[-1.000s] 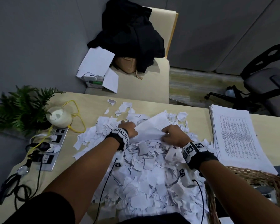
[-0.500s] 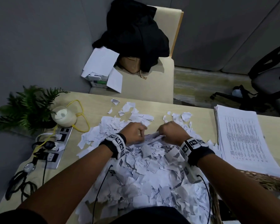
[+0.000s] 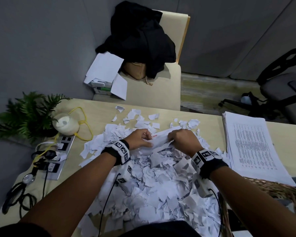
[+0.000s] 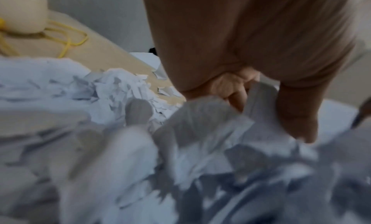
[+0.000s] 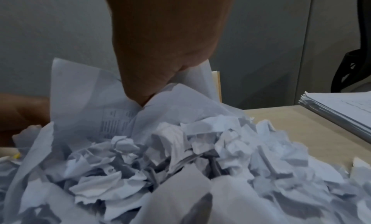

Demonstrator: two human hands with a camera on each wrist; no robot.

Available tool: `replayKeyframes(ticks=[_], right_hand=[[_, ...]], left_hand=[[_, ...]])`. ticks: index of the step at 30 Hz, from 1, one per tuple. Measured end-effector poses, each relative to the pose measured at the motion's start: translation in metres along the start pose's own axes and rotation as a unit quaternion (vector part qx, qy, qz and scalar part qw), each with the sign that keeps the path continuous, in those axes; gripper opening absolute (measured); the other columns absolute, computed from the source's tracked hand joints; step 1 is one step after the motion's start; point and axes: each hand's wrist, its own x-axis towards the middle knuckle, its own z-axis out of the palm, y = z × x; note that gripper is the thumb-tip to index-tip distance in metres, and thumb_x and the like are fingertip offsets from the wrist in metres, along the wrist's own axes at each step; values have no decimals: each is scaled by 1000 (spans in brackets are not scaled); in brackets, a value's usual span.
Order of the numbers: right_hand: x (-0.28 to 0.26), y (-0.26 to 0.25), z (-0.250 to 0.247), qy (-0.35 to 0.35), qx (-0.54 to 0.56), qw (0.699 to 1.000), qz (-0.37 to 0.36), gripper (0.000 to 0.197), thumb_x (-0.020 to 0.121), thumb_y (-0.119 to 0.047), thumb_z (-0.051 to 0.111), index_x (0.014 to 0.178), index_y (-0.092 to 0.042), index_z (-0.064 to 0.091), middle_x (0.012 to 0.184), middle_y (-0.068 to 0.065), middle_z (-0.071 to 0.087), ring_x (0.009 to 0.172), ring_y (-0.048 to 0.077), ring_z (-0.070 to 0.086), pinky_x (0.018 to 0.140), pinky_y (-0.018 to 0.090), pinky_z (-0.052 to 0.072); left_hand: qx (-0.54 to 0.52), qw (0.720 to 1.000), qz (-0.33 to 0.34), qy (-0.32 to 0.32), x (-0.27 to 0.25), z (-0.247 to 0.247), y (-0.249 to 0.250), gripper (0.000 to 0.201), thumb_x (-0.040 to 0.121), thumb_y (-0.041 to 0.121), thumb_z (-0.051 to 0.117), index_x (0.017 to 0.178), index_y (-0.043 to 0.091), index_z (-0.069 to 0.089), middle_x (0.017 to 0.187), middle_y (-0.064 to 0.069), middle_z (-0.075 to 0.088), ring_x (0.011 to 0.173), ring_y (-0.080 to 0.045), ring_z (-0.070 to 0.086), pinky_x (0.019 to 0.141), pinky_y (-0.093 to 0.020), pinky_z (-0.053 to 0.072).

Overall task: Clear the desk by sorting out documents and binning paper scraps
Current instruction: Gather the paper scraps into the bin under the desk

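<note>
A big heap of torn white paper scraps [image 3: 154,185] covers the middle of the desk [image 3: 99,108]. Both hands hold one printed sheet [image 3: 158,140] above the far part of the heap. My left hand [image 3: 141,138] grips its left end with curled fingers, and my right hand [image 3: 181,139] pinches its right end. The sheet [image 5: 96,103] is bent and creased between them, with small print and a red mark on it. In the left wrist view my left hand [image 4: 246,90] curls round the sheet [image 4: 202,116]. A neat stack of printed documents [image 3: 251,144] lies at the right.
A woven basket [image 3: 277,190] sits at the desk's near right edge. At the left are a fern [image 3: 27,115], a white candle jar [image 3: 65,124], a yellow cable [image 3: 83,124], a power strip [image 3: 58,156] and black cords. A chair [image 3: 152,86] with dark clothing stands behind the desk.
The flat sheet that both hands held a second ago has been drawn together and folded into a narrow creased strip. The hands came closer, then spread slightly apart.
</note>
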Motion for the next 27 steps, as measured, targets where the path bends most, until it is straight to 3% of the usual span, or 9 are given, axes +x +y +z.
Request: replayKeyframes(ticks=[2,5,8,12,16,20,23,25,27], right_hand=[[1,0,-3,-12,12,1000,-2,12,80,-17,67,92,-20,70,88,5,72,82,31,65,65,31,47],[3,-2,-1,5,8,1000,15,34,79,-13,64,111,-18,52,82,9,69,72,35,62,56,31,36],[7,1,0,18,15,999,42,48,79,-8,62,122,-22,48,88,5,72,79,33,63,57,30,32],[15,8,-6,-7,2,998,68,29,84,-22,66,112,-21,59,98,11,69,93,33,63,62,30,36],[19,13,-13,-10,1,997,76,45,81,-43,72,120,-23,61,106,12,68,99,32,64,72,31,43],[21,13,-18,-7,-21,997,73,43,79,-46,72,112,-20,62,102,13,67,94,33,65,69,31,42],[24,12,-23,-10,-30,996,79,41,76,-50,74,102,-19,65,99,13,67,94,33,64,67,31,38],[25,12,-26,-5,-33,996,87,42,76,-52,72,100,-18,65,100,13,66,94,33,64,67,31,36],[26,14,-28,5,-32,995,93,43,77,-53,70,99,-17,65,100,13,66,94,33,63,66,31,35]], left_hand=[[49,998,-27,-21,-1,3,-1,29,77,6,77,96,15,57,87,4,61,81,-4,56,76,-24,43],[88,995,14,34,-3,11,1,9,78,-2,67,82,5,63,80,-2,61,72,-11,54,69,-25,41],[105,988,50,102,-6,11,5,15,81,0,62,71,11,61,101,-4,65,90,-16,59,78,-24,43],[94,985,85,115,-6,7,11,32,78,-2,64,61,23,56,116,-1,58,95,-15,58,72,-21,41],[50,989,87,110,-6,7,18,13,82,5,71,71,6,63,81,-10,63,77,-14,55,73,-25,41],[11,992,68,110,-8,9,31,32,85,8,69,59,17,55,63,6,48,61,-4,45,65,-21,34],[-121,989,8,88,-15,13,41,10,88,16,69,81,9,67,73,9,60,71,-3,55,77,-22,40],[-198,978,-24,55,-21,13,36,27,85,20,72,109,15,63,92,10,63,88,-7,58,84,-25,43],[-218,976,-22,-4,-27,12,30,39,77,16,79,112,15,62,95,4,67,90,-14,62,79,-23,49]])
